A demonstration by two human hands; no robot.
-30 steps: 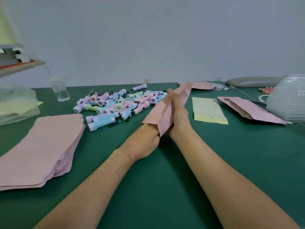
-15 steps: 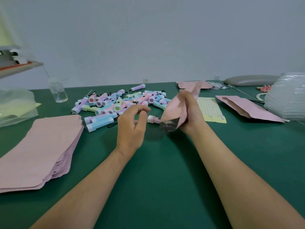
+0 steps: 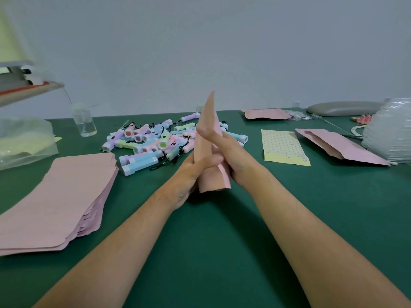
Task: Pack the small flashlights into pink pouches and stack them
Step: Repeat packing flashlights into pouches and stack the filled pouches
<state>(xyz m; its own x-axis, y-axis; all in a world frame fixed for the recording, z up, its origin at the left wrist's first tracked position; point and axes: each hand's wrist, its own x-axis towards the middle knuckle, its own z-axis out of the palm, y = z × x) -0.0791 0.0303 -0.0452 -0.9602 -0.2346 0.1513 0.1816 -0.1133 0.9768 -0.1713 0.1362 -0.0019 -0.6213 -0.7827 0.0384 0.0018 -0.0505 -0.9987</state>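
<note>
A pink pouch (image 3: 209, 114) stands upright over the table's middle, its tip pointing up. My left hand (image 3: 189, 176) grips its lower part, with the thumb across the front. My right hand (image 3: 229, 152) holds it from the right, one finger laid across its front. I cannot see what is inside the pouch. Behind the hands, a pile of small pastel flashlights (image 3: 155, 141) lies on the green table (image 3: 213, 241). A stack of flat empty pink pouches (image 3: 60, 196) lies at the left.
Pink pouches lie at the right (image 3: 338, 147) and at the back (image 3: 266, 114). A dotted sticker sheet (image 3: 282, 145) lies right of the hands. A clear bottle (image 3: 84, 123) and a plastic bag (image 3: 24, 141) sit at the left, and stacked clear plastic (image 3: 391, 134) at the far right.
My left hand left the pink flashlight by the pouch mouth and closed on the pouch's lower part. The pouch swung upright between both hands. That flashlight is out of sight.
</note>
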